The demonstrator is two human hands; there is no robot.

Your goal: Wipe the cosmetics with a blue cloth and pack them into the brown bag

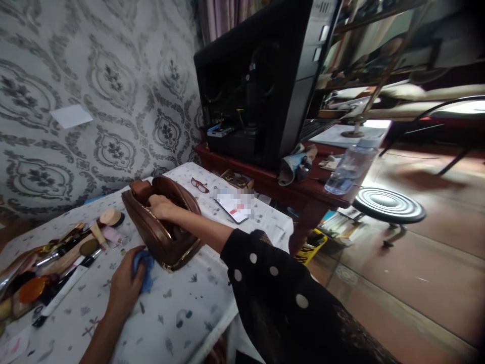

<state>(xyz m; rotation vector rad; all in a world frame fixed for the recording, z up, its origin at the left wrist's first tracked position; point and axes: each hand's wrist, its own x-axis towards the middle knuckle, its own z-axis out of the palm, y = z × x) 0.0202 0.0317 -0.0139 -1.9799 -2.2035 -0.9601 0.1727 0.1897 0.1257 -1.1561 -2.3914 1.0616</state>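
A brown leather bag (159, 230) lies unzipped on a table with a patterned white cloth (178, 316). My right hand (159, 206) reaches down into its opening; the fingertips are hidden inside, so I cannot make out whether they hold anything. Beside the bag's near left end, my left hand (129, 278) is closed around a crumpled blue cloth (146, 270) resting on the table. Left of that hand spreads a pile of makeup items, among them a white-handled brush (62, 293), an orange-lidded jar (34, 289) and a round beige-topped container (111, 217).
Beyond the bag lie eyeglasses (199, 185) and a phone (231, 205). A large black computer case (295, 101) stands on a reddish wooden desk (303, 189), with a water bottle (348, 169) at its edge. A round black stool (390, 205) stands on the tiled floor.
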